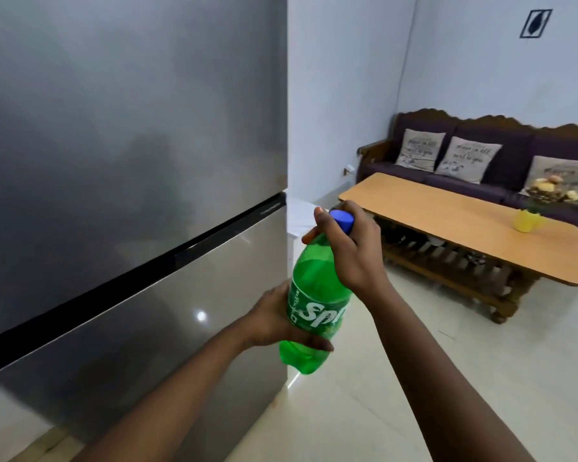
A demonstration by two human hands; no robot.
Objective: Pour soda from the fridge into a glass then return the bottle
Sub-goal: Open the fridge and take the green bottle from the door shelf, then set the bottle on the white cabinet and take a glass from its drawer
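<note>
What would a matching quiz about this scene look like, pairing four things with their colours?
Things:
1. bottle
2. bottle cap
3. cup on the table
4. fridge

Colours:
A. yellow
B. grey
C. green
D. blue

Pairs: 1-C, 2-D, 3-A, 4-B

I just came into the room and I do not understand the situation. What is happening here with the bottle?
A person stands by the closed fridge holding a green soda bottle in both hands. The left hand grips the lower body, and the right hand wraps the neck at the blue cap, which is on. No glass is in view. A low wooden table stands nearby.
</note>
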